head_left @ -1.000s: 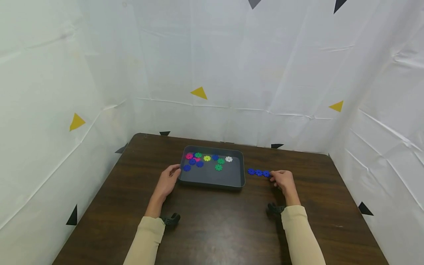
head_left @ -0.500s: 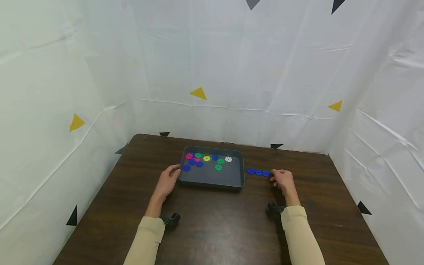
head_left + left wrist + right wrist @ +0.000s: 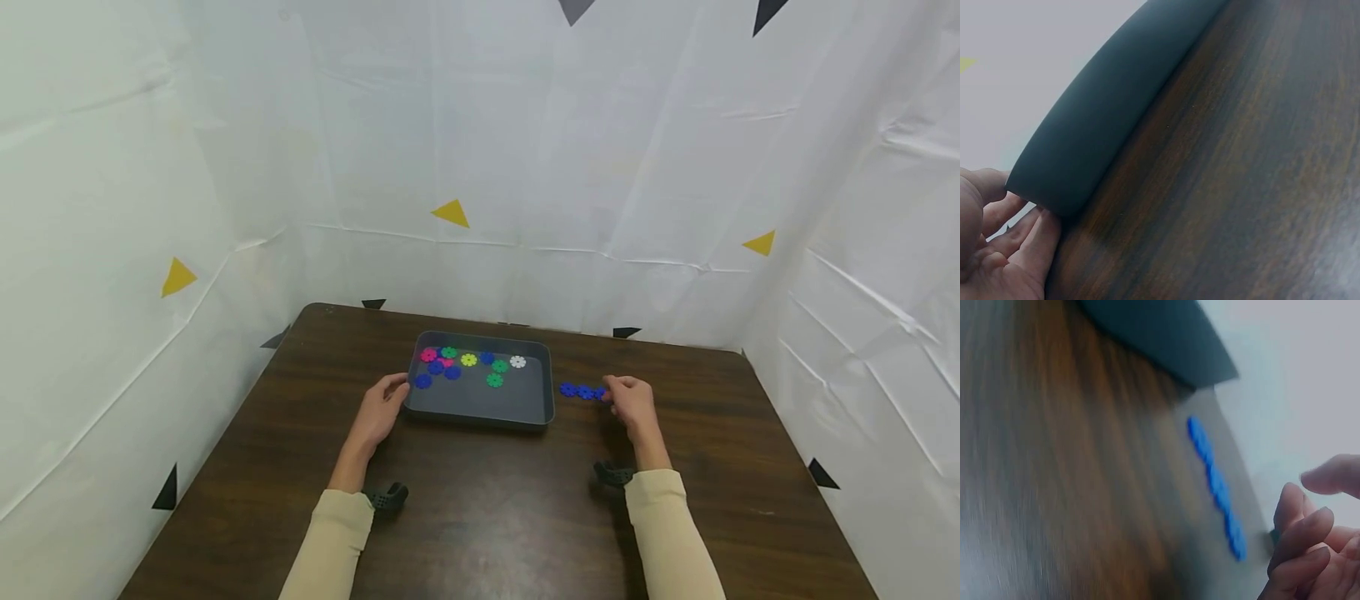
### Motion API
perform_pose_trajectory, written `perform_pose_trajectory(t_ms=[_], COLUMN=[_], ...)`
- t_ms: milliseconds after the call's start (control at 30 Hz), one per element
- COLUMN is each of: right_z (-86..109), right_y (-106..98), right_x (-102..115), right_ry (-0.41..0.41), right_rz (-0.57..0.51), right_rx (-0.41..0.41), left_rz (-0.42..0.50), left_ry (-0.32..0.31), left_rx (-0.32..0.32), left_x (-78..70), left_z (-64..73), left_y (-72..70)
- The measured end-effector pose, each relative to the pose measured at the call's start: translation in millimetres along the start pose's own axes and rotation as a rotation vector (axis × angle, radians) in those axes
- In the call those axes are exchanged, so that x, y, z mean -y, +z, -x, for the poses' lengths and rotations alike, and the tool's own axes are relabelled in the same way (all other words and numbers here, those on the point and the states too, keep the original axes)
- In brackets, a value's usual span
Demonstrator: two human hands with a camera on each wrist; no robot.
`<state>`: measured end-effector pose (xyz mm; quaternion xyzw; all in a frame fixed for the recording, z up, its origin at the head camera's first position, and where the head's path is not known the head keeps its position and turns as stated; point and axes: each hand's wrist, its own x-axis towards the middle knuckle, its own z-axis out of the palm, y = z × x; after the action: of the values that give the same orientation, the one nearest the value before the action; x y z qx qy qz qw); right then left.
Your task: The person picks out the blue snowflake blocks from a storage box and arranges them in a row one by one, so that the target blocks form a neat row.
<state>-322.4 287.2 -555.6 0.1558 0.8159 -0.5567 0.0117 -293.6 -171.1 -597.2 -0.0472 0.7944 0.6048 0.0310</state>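
In the head view my left hand (image 3: 381, 408) holds the left side of a dark grey tray (image 3: 480, 414). Its thumb rests at the rim and other fingers lie low against the wall in the left wrist view. To the right of the tray, three blue notched discs (image 3: 585, 392) lie joined in a straight row on the table. My right hand (image 3: 632, 402) is at the row's right end, its fingertips covering part of the last disc. In the right wrist view, its thumb and loosely bent fingers (image 3: 1302, 534) stand apart with nothing between them, beside the blue row (image 3: 1217, 484).
Loose notched discs lie in the tray, mostly toward its back and left: several blue and green, pink ones, a yellow disc (image 3: 468, 360) and a white disc (image 3: 517, 362). White sheeting (image 3: 525, 167) rises behind and beside the brown table (image 3: 480, 500).
My right hand has moved slightly left, from the row's right end to over its last disc. The left hand, the tray and the discs look unchanged.
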Motion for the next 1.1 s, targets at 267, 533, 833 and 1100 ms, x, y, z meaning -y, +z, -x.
perform_pose_trajectory(t_ms=[267,533,833,1100], right_z=[15.1,26.0,36.0,41.8], right_y=[29,66,121,174], right_x=[29,51,70,74], right_ry=[-0.121,-0.224,-0.259,-0.228], right_rz=[0.054,0.022,0.008,0.03], right_rx=[0.028,0.071,0.165,0.231], left_rz=[0.002,0.006,0.01,0.003], left_ry=[-0.001,0.007,0.014,0.049], left_rx=[-0.001,-0.01,-0.009,-0.012], left_x=[2.4,1.8,1.9,3.1], left_z=[0.8,2.8,5.1,5.0], left_y=[-0.1,1.9,0.1,-0.3])
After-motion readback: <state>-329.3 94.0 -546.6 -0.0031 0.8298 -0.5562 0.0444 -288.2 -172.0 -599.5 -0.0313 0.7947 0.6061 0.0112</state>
